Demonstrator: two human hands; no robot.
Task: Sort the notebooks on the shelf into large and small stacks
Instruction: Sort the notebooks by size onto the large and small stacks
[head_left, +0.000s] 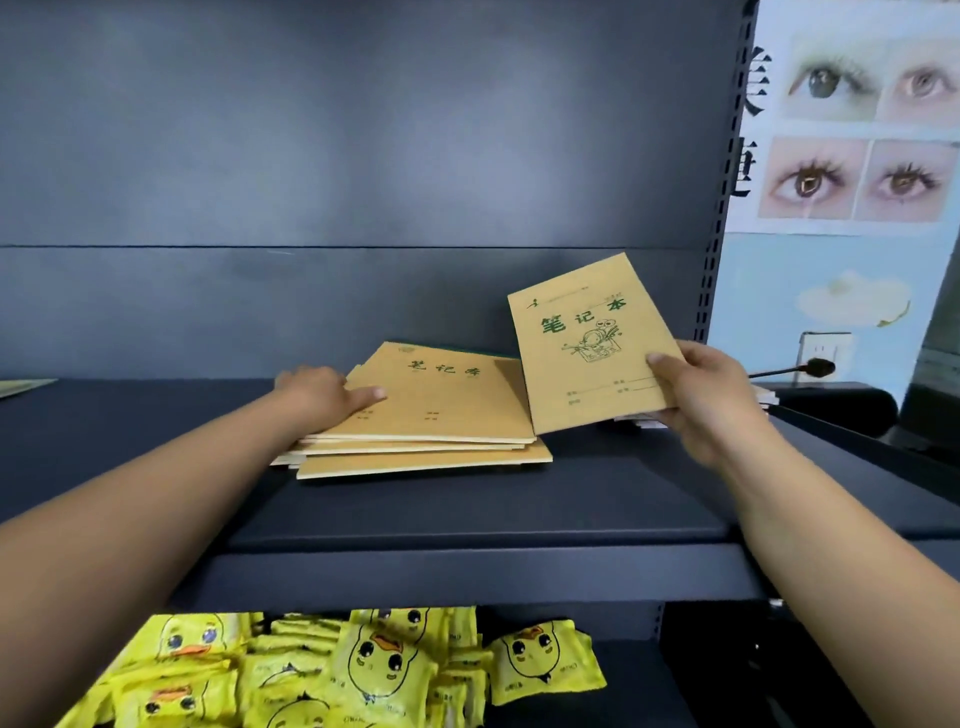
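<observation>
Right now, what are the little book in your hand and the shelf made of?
The small notebook in the right hand looks like matte brown kraft paper: dull, no shine, green print. The shelf looks like dark painted metal: smooth, with a folded front lip and a slotted upright beside it, though it could be coated board.

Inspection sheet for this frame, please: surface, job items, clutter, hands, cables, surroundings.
Surface: dark shelf.
Job's things: messy notebook stack; small notebook lifted, tilted; more paper edges behind it.
Clutter: yellow duck packets on lower shelf.
Hands: left hand rests on stack; right hand grips small notebook.
Cables: nothing seen.
Surroundings: eye poster, wall socket at right.
</observation>
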